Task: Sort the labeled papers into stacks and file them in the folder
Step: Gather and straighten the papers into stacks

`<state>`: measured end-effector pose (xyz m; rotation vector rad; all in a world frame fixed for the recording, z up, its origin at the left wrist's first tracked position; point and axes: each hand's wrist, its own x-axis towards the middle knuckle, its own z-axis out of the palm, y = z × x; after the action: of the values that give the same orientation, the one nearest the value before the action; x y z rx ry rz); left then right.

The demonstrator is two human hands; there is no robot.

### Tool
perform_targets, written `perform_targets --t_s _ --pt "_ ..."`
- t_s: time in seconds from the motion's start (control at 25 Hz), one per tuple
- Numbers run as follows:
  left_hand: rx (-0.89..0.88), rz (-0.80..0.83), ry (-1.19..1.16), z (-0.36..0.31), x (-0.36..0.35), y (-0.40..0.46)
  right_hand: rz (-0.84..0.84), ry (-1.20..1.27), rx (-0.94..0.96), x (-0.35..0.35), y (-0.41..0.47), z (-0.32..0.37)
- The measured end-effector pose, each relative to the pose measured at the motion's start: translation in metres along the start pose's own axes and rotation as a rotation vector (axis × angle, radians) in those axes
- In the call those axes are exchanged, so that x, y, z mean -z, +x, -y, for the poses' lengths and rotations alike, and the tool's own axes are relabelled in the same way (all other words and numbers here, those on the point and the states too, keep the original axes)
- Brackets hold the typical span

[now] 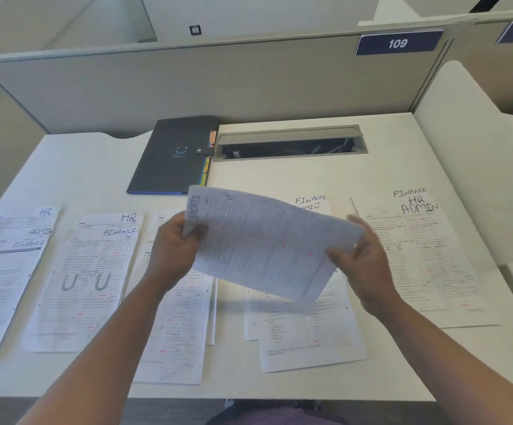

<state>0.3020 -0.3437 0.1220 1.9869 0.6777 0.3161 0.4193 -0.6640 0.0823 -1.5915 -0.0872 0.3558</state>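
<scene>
Pinching a sheet (264, 243) by opposite edges, left hand (172, 250), right hand (362, 259), above desk (279, 176).

Even soft daylight (held sheet (264, 243) motion-blurred), edges bowed

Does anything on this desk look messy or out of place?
Mostly tidy. The white printed sheets in the centre-right pile lie skewed and fanned apart, unlike the squarer piles beside them. The grey cable-tray flap at the back stands open, showing wires.
</scene>
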Motion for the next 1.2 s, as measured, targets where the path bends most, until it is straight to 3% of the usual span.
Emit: perform_targets --t_s 0.08,0.12,0.24,0.36,0.48,0.56,0.6,0.72,0.8,0.92,1.2 --pt "-0.093 0.018 0.116 -0.025 -0.005 0.007 -0.17 -0.135 0.121 0.008 0.002 0.015" --pt "-0.138 0.041 0.161 -0.036 -0.01 0.009 -0.144 -0.241 0.165 0.012 0.003 0.024" --pt "-0.243 0.147 0.275 -0.064 -0.026 0.016 0.196 -0.488 0.126 0.025 0.009 0.039" --pt "-0.303 0.207 0.352 -0.078 -0.044 0.021 0.278 -0.492 0.029 0.031 0.01 0.037" --pt "-0.38 -0.072 0.258 -0.072 -0.064 0.012 0.198 -0.432 -0.027 0.044 0.01 0.023" --pt "-0.243 -0.229 0.083 -0.056 -0.08 -0.005 0.114 -0.371 -0.128 0.058 0.015 0.006" --pt "-0.111 -0.216 0.004 -0.045 -0.09 -0.015 0.074 -0.324 -0.204 0.065 0.018 -0.003" --pt "0.371 -0.031 -0.133 -0.001 -0.114 -0.048 0.038 -0.158 -0.412 0.08 0.023 -0.033" --pt "0.574 0.062 -0.158 0.023 -0.12 -0.062 0.042 -0.073 -0.504 0.081 0.024 -0.05" --pt "0.707 0.156 -0.159 0.041 -0.129 -0.071 0.046 -0.061 -0.559 0.074 0.026 -0.067" --pt "0.756 0.146 -0.148 0.045 -0.137 -0.062 0.029 -0.116 -0.607 0.062 0.025 -0.087"
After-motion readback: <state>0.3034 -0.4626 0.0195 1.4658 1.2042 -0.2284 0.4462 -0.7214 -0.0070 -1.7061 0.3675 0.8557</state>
